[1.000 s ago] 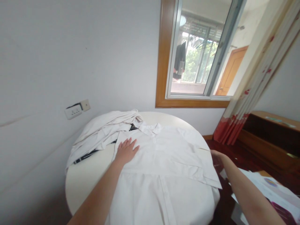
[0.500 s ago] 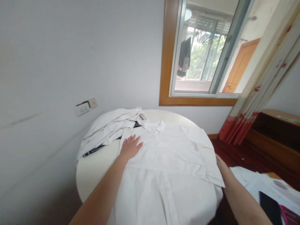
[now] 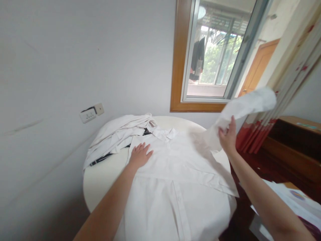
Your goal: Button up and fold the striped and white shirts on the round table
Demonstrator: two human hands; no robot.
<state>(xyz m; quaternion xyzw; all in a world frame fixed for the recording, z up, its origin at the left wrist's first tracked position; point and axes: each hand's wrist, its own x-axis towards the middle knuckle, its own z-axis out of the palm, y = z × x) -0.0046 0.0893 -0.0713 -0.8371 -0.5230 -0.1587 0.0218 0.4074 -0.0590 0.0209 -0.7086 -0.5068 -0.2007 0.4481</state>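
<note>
A white button-up shirt lies spread face down or folded over a round white table. My left hand rests flat on the shirt's left shoulder area, fingers stretched out. My right hand is raised above the table's right edge, closed on the shirt's right sleeve, which hangs lifted in the air toward the window.
A heap of white clothes with a dark strap lies at the table's back left. A wall socket is on the left wall. Window, curtain and wooden cabinet stand right. Papers lie lower right.
My right hand came up from below the table's right edge, took the sleeve and lifted it into the air. My left hand stayed flat on the shirt.
</note>
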